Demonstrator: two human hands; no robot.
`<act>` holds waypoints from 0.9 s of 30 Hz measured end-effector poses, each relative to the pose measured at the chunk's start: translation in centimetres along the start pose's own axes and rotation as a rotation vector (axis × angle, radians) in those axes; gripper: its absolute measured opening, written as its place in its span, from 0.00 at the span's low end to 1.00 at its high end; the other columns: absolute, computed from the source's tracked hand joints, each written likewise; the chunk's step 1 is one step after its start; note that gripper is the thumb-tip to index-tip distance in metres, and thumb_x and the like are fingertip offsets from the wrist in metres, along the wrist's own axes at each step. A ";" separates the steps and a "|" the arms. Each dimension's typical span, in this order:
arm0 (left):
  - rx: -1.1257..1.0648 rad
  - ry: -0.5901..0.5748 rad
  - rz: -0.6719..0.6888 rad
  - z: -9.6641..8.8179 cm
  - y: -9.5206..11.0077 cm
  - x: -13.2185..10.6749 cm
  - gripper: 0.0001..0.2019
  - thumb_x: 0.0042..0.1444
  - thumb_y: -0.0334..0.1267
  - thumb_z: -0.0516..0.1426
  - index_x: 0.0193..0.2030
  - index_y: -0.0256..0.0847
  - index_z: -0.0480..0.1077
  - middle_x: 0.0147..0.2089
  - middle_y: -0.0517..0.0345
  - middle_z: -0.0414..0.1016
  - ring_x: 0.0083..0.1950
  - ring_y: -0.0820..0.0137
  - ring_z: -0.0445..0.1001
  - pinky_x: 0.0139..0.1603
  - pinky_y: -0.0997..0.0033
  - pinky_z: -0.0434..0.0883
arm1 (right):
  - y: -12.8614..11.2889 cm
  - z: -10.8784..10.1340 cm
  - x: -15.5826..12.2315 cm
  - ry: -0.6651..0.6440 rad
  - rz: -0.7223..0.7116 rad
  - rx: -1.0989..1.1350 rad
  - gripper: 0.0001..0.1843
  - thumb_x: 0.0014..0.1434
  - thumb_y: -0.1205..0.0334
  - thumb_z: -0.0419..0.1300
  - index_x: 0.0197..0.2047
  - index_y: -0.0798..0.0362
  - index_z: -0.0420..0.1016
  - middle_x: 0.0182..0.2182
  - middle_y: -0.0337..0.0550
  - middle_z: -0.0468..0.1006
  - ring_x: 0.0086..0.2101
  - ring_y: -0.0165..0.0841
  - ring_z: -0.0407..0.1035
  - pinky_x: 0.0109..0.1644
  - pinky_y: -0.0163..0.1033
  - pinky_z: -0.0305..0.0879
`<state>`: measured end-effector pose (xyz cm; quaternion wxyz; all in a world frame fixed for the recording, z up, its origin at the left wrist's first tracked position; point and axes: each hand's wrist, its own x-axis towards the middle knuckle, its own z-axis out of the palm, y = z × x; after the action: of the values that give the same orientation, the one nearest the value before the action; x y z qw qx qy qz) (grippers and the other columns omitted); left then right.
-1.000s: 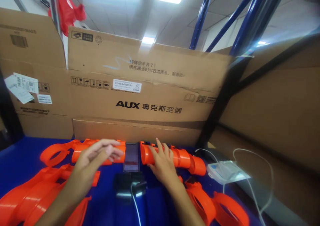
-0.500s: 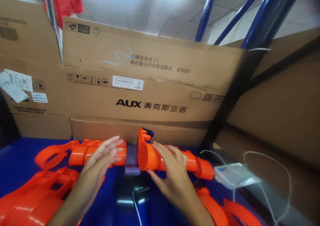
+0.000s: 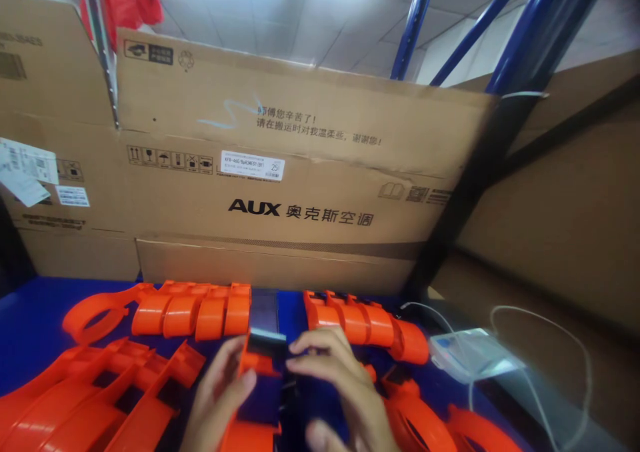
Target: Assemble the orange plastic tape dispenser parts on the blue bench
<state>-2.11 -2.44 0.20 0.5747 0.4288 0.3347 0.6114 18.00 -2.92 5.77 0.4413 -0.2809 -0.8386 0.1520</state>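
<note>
Both my hands are low in the middle, close to me. My left hand (image 3: pixel 217 399) curls its fingers round an orange plastic part (image 3: pixel 257 389) with a dark face. My right hand (image 3: pixel 340 389) holds the same part from the right, fingers bent over its top. Behind my hands a phone (image 3: pixel 264 309) leans between two orange ribbed tube parts, one on the left (image 3: pixel 195 312) and one on the right (image 3: pixel 365 322), all on a blue table (image 3: pixel 35 319).
Several more orange shells lie at the front left (image 3: pixel 90 392) and front right (image 3: pixel 430 419). A white charger box (image 3: pixel 467 355) with white cables sits at the right. Large AUX cardboard boxes (image 3: pixel 280 192) wall the back; a blue rack post (image 3: pixel 505 59) rises at the right.
My hands left the ribbed tubes at the back and came toward me. They now hold an orange part between them. The right tube lies flat again beside the phone.
</note>
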 end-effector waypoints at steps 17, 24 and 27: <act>0.001 0.035 0.079 0.9 -0.3 -1.1 0.20 0.51 0.51 0.67 0.48 0.47 0.74 0.44 0.51 0.83 0.50 0.51 0.80 0.51 0.57 0.75 | -0.2 3.6 0.0 -0.147 0.562 0.106 0.14 0.59 0.67 0.54 0.24 0.50 0.56 0.18 0.29 0.55 0.20 0.24 0.49 0.23 0.31 0.44; -0.017 0.105 0.085 1.0 -1.0 -0.7 0.21 0.49 0.49 0.69 0.47 0.43 0.74 0.41 0.51 0.83 0.45 0.55 0.81 0.45 0.64 0.76 | 1.2 4.6 -0.4 -0.089 0.581 0.165 0.10 0.56 0.70 0.51 0.24 0.51 0.59 0.19 0.30 0.60 0.23 0.25 0.55 0.26 0.31 0.48; -0.014 0.107 0.079 0.8 -1.3 -0.4 0.20 0.49 0.48 0.69 0.46 0.43 0.75 0.41 0.52 0.84 0.44 0.56 0.81 0.44 0.66 0.75 | 1.2 4.6 -0.6 -0.075 0.615 0.151 0.11 0.54 0.72 0.51 0.23 0.50 0.57 0.17 0.29 0.58 0.21 0.25 0.54 0.25 0.31 0.46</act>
<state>-0.85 -2.72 -0.73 0.5344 0.4046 0.3435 0.6578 14.82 -2.37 2.17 0.3632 -0.4820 -0.7162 0.3506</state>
